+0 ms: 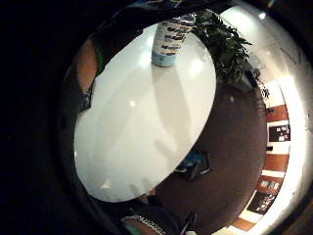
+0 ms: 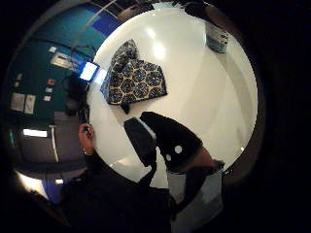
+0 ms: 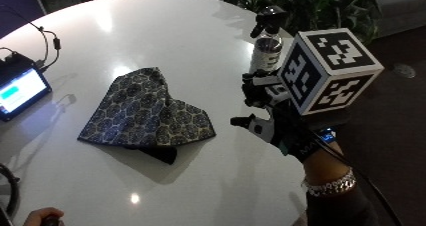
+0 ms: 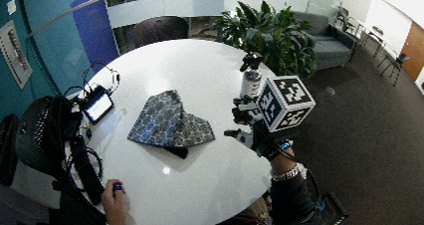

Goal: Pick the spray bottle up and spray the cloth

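- The spray bottle (image 3: pixel 267 41) stands upright near the far edge of the round white counter (image 3: pixel 166 31), close to the plant (image 3: pixel 313 6), untouched and with its black nozzle on top.
- The cloth (image 3: pixel 148 113), a blue patterned piece folded loosely, lies flat toward the middle of the counter, well apart from the bottle.
- The step in hand looks like the reach for the bottle; nothing has been lifted yet.
- To do it well, I judge the gloved right hand (image 3: pixel 276 116) should travel forward past the counter's edge and wrap the bottle's body below the nozzle, leaving a finger free for the trigger.
- The bottle is tall and narrow and stands near the rim, so a sideways knock could tip it off; a straight approach seems safer.
- The hand hovers above the counter's near edge, short of the bottle, palm turned down toward the counter and wrist reaching in from the side.
- Its fingers (image 3: pixel 249 122) appear relaxed and slightly spread, holding nothing.
- A small screen device (image 3: pixel 20 91) sits at the counter's other side, and the bare hand (image 3: pixel 41 217) rests at the near edge.
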